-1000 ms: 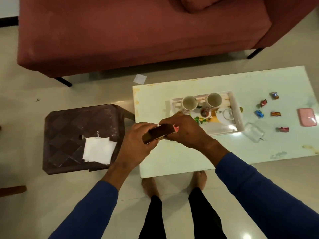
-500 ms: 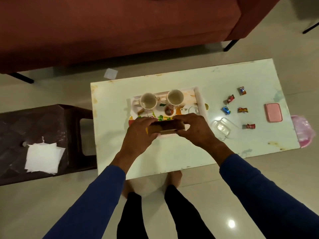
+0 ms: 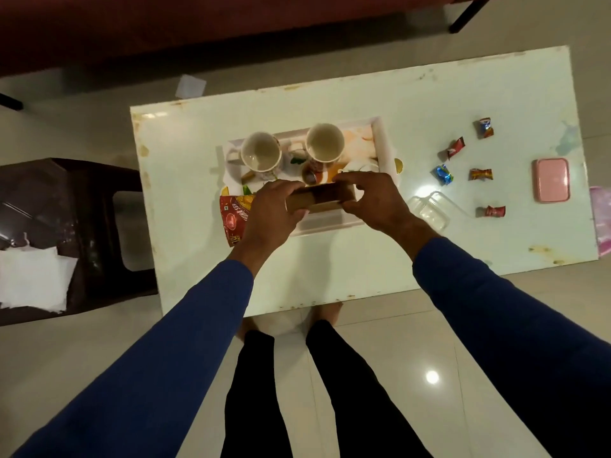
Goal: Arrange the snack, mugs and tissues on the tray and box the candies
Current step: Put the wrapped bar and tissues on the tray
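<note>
Both my hands grip a brown rectangular holder over the front of the white tray. My left hand pinches its left end, my right hand its right end. Two empty mugs stand upright at the back of the tray. A red snack packet lies at the tray's front left, partly under my left hand. Several wrapped candies are scattered on the table to the right. A clear box and its pink lid lie near them. White tissues rest on the stool.
The white table stands in front of a red sofa. A dark brown stool sits to the left of it. A scrap of paper lies on the floor behind the table. A pink bag hangs off the right edge.
My hands carried the brown holder from the table's left edge over to the tray's front. The view swung right and down, and the snack packet now shows on the tray.
</note>
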